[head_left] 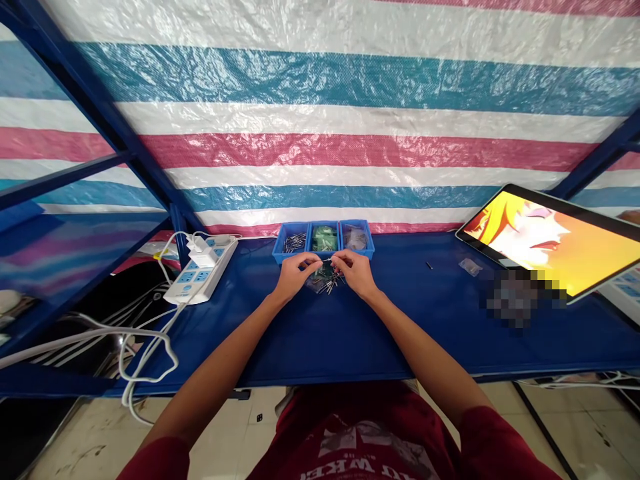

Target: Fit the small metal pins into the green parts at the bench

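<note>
My left hand (296, 275) and my right hand (356, 270) meet near the middle of the blue table, in front of a row of blue bins. Fingers and thumb of each are pinched together. A thin, light-coloured piece spans the gap between the fingertips, too small to identify. Just below the hands lies a loose pile of small metal pins (330, 287), partly on clear plastic. The left bin (281, 241) holds dark metal pins, the middle one a green bag (325, 238), and the right one a clear plastic bag (355, 238).
A white power strip (200, 273) with plugs and cables lies at the left. On the right stand a lit tablet (550, 240) and a blurred patch. A small clear bag (471, 267) and a dark pin (429, 265) lie nearer the middle.
</note>
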Motion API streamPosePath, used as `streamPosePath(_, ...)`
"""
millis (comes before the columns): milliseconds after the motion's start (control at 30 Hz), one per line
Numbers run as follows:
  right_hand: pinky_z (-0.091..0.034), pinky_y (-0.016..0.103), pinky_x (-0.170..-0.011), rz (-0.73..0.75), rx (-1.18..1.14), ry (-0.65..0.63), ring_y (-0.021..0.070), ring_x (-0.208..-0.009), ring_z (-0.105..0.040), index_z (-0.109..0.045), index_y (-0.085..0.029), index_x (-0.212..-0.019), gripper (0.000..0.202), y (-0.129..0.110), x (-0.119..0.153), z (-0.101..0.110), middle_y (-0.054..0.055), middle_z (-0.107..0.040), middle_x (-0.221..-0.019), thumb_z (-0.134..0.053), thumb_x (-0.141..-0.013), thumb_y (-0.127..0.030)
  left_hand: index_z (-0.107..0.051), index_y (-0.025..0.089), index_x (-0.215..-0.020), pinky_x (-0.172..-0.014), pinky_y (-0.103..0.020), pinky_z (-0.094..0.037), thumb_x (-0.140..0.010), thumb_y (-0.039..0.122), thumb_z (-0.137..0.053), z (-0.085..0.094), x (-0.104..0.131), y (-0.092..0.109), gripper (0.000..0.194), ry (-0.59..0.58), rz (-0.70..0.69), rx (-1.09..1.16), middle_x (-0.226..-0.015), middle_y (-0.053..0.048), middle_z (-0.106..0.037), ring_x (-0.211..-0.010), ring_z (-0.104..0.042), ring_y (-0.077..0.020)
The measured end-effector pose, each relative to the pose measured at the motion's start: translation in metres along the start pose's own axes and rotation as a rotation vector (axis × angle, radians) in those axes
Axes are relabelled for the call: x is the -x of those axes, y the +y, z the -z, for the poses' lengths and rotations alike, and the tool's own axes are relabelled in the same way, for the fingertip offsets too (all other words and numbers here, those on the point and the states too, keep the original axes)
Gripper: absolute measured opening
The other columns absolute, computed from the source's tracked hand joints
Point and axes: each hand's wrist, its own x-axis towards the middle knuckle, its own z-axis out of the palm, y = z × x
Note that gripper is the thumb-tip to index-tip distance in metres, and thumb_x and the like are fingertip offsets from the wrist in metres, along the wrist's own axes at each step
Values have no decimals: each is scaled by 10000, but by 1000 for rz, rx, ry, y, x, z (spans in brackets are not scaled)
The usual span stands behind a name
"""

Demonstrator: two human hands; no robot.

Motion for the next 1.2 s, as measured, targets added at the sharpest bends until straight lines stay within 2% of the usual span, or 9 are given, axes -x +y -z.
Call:
streamPosePath(100,-504,262,-557,-6,11,2,146,-552,-612,-655,-178,-804,223,1,0,0,27,-668,-691,-566,-834,-380,-668,158,-783,-639,-245,-472,-848,405,-586,0,0,1,267,-21,12,11,-739,-30,-662,-652,-589,-143)
streamPosePath(233,-508,265,-541,-11,-34,9,146,-556,-622,-663,-192,-931,216,2,0,0,33,-684,-803,-607,-799,-354,-642,156,-757,-626,-241,-473,-868,423,-541,1,-1,3,306,-29,34,39,-692,-24,-632,-630,-582,-142)
streamPosePath(400,-499,266,-538,19,-10,-12,146,-548,-609,-668,-190,-836,160,3,-1,-1,26,-667,-742,-590,-808,-327,-612,155,-694,-608,-232,-466,-880,411,-527,1,-1,4,328,-45,46,59,-652,-14,-605,-607,-564,-131)
streamPosePath(600,-493,263,-533,47,15,-43,155,-574,-613,-671,-189,-834,178,3,0,-1,35,-670,-745,-600,-807,-350,-618,155,-692,-601,-231,-472,-883,410,-529,0,0,0,331,-56,77,103,-634,-10,-598,-598,-565,-128)
streamPosePath(833,-500,268,-548,30,64,3,154,-544,-605,-658,-191,-802,228,3,0,0,21,-648,-681,-558,-839,-392,-673,158,-836,-596,-232,-478,-826,406,-621,-1,0,-1,253,-33,58,115,-730,-22,-648,-606,-579,-126)
streamPosePath(933,-498,262,-544,35,71,-3,151,-546,-602,-654,-186,-790,253,3,0,0,22,-646,-674,-543,-848,-406,-669,155,-798,-598,-232,-476,-828,403,-621,-1,0,-2,254,-20,37,99,-715,-23,-639,-600,-571,-123)
streamPosePath(1100,-507,259,-543,12,41,-9,144,-556,-612,-659,-195,-927,242,2,1,0,30,-672,-782,-567,-832,-397,-649,152,-771,-606,-240,-480,-858,412,-575,0,0,-1,284,-21,44,90,-691,-25,-629,-598,-575,-128)
streamPosePath(1200,-507,263,-538,23,34,-6,143,-554,-610,-659,-198,-895,213,0,1,0,36,-677,-811,-576,-822,-380,-636,153,-728,-599,-237,-479,-864,418,-564,0,0,0,307,-27,55,99,-668,-21,-618,-597,-576,-130)
